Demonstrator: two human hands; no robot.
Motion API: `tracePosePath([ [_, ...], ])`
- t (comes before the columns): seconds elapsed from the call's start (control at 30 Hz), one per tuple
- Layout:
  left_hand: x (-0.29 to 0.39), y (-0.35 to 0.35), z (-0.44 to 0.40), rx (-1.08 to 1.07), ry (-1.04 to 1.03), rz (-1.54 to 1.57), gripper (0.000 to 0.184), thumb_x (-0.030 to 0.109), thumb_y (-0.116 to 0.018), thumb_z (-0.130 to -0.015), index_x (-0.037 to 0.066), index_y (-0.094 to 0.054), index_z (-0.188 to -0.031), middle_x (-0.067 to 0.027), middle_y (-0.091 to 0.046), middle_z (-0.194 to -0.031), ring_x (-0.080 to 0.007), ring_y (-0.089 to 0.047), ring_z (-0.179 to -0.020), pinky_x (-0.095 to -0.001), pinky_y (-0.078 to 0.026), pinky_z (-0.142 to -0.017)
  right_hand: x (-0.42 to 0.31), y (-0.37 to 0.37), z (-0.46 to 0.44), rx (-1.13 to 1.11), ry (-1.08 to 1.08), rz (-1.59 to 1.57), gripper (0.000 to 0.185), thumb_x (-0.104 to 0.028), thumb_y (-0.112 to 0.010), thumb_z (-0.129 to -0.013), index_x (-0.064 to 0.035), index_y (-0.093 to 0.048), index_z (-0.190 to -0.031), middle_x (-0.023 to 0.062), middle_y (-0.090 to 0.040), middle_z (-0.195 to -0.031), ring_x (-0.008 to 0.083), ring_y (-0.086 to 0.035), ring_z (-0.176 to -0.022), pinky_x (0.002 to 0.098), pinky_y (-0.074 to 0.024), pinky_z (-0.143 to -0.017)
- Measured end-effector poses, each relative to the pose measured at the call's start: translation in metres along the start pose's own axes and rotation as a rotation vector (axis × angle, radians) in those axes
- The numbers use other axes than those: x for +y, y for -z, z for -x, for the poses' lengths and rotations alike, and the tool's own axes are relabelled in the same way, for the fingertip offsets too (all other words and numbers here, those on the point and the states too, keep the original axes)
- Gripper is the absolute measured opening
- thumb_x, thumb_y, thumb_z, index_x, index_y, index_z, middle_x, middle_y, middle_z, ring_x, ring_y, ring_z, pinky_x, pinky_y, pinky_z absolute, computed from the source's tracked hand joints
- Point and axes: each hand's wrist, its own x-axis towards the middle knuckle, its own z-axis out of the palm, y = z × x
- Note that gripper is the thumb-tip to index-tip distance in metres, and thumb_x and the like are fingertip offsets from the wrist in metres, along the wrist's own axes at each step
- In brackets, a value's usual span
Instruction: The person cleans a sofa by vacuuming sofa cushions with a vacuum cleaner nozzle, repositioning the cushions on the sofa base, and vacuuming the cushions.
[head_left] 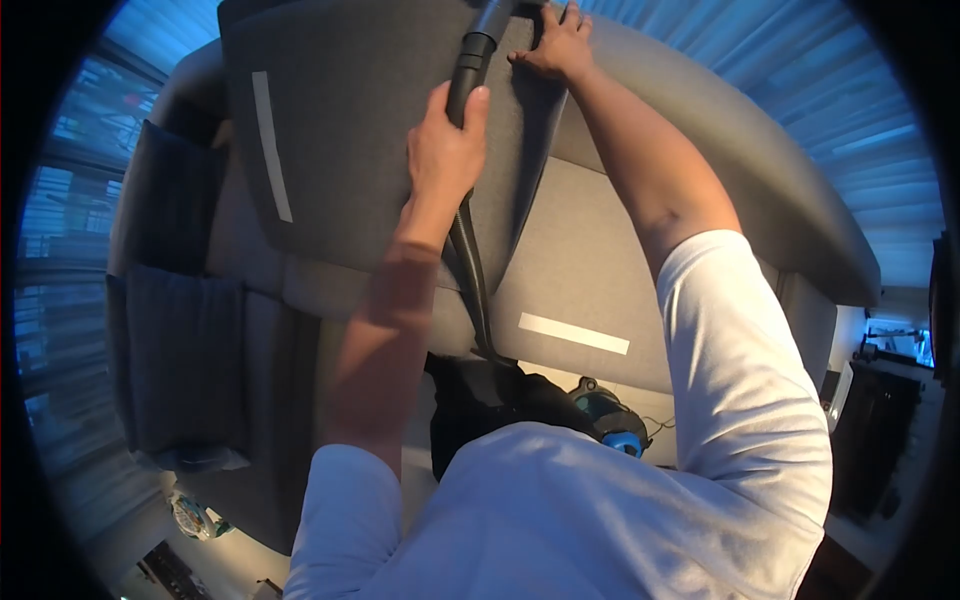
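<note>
My left hand (446, 150) is wrapped round the black handle of a vacuum tube (470, 75), whose upper end reaches the top edge of the view. A black hose (470, 260) runs down from it past my wrist. My right hand (560, 45) has its fingers spread and rests at the edge of a large grey sofa cushion (370, 140), which is raised and tilted over the seat. A white strip marks this cushion, and another white strip (574, 333) lies on the grey seat (580, 260).
The curved sofa backrest (760, 150) passes along the right. Dark cushions (185, 370) rest at the left. A vacuum cleaner body (605, 415) with a blue part stands on the floor beside me. Curtains surround the sofa; a dark piece of furniture (880, 430) is at the far right.
</note>
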Motion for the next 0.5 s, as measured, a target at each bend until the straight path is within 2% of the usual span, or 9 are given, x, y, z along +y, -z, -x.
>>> tracePosePath([
  [0.07, -0.018, -0.022, 0.003, -0.100, 0.034, -0.043, 0.063, 0.056, -0.054, -0.099, 0.003, -0.058, -0.132, -0.0200, -0.074, -0.101, -0.0393, -0.072, -0.099, -0.0463, -0.053, -0.089, 0.033, -0.021, -0.017, -0.034, 0.199, 0.076, 0.107, -0.049, -0.085, -0.071, -0.0008, -0.037, -0.153, 0.0314, -0.022, -0.162, 0.0542, -0.020, -0.148, 0.0535, -0.0258, -0.123],
  [0.13, -0.045, -0.035, 0.030, -0.053, 0.064, -0.075, 0.060, 0.054, -0.056, -0.099, 0.004, -0.057, -0.133, -0.0210, -0.073, -0.099, -0.0390, -0.072, -0.097, -0.0461, -0.054, -0.086, 0.058, -0.038, -0.022, -0.036, 0.193, 0.052, 0.113, -0.042, -0.087, -0.071, 0.0007, -0.027, -0.157, 0.0307, -0.026, -0.160, 0.0509, -0.025, -0.148, 0.0491, -0.0289, -0.122],
  [0.2, -0.089, -0.042, 0.071, -0.090, 0.127, -0.054, 0.057, 0.049, -0.059, -0.100, 0.003, -0.058, -0.132, -0.0215, -0.072, -0.101, -0.0388, -0.072, -0.095, -0.0469, -0.055, -0.084, 0.089, -0.067, -0.036, 0.175, 0.216, -0.400, 0.117, -0.035, -0.089, -0.069, 0.0003, -0.022, -0.158, 0.0305, -0.030, -0.159, 0.0453, -0.030, -0.147, 0.0461, -0.0303, -0.122],
  [0.23, -0.119, -0.045, 0.098, -0.102, 0.138, 0.008, 0.054, 0.047, -0.060, -0.100, 0.003, -0.058, -0.132, -0.0219, -0.071, -0.102, -0.0390, -0.072, -0.094, -0.0474, -0.055, -0.083, 0.094, -0.064, -0.036, 0.164, 0.227, -0.397, 0.118, -0.029, -0.090, -0.069, -0.0013, -0.019, -0.159, 0.0299, -0.035, -0.156, 0.0418, -0.035, -0.145, 0.0445, -0.0328, -0.121],
  [0.3, -0.190, -0.043, 0.171, 0.040, -0.150, -0.238, 0.055, 0.042, -0.064, -0.098, 0.003, -0.055, -0.136, -0.0225, -0.073, -0.093, -0.0430, -0.072, -0.090, -0.0516, -0.056, -0.082, 0.087, -0.047, -0.028, 0.070, 0.170, -0.411, 0.120, -0.030, -0.090, -0.069, -0.0019, -0.016, -0.160, 0.0307, -0.035, -0.155, 0.0427, -0.036, -0.145, 0.0450, -0.0338, -0.120],
  [0.33, -0.193, -0.030, 0.198, -0.152, 0.226, -0.249, 0.052, 0.039, -0.065, -0.097, 0.006, -0.057, -0.136, -0.0231, -0.072, -0.094, -0.0465, -0.070, -0.092, -0.0528, -0.056, -0.080, 0.085, -0.043, -0.026, -0.023, 0.123, -0.420, 0.122, -0.030, -0.090, -0.069, -0.0024, -0.014, -0.160, 0.0315, -0.036, -0.154, 0.0436, -0.037, -0.144, 0.0455, -0.0348, -0.120],
  [0.4, -0.243, -0.009, 0.281, -0.175, 0.197, -0.351, 0.051, 0.046, -0.062, -0.097, 0.010, -0.057, -0.134, -0.0263, -0.070, -0.106, -0.0473, -0.067, -0.101, -0.0528, -0.054, -0.084, 0.090, -0.059, -0.035, 0.004, 0.159, -0.421, 0.122, -0.030, -0.090, -0.069, -0.0027, -0.013, -0.160, 0.0325, -0.038, -0.153, 0.0442, -0.039, -0.142, 0.0459, -0.0363, -0.119],
  [0.47, -0.262, 0.022, 0.331, -0.370, 0.541, -0.376, 0.052, 0.049, -0.059, -0.098, 0.010, -0.057, -0.132, -0.0247, -0.070, -0.107, -0.0455, -0.067, -0.103, -0.0526, -0.053, -0.086, 0.092, -0.064, -0.044, 0.033, 0.188, -0.415, 0.122, -0.030, -0.090, -0.069, -0.0029, -0.013, -0.160, 0.0334, -0.039, -0.151, 0.0448, -0.041, -0.140, 0.0464, -0.0378, -0.117],
  [0.5, -0.267, 0.031, 0.340, -0.378, 0.546, -0.377, 0.052, 0.049, -0.059, -0.098, 0.010, -0.057, -0.132, -0.0247, -0.070, -0.107, -0.0455, -0.067, -0.103, -0.0526, -0.053, -0.086, 0.089, -0.059, -0.047, 0.009, 0.163, -0.400, 0.122, -0.030, -0.090, -0.068, -0.0029, -0.013, -0.160, 0.0348, -0.042, -0.148, 0.0457, -0.044, -0.138, 0.0467, -0.0395, -0.116],
])
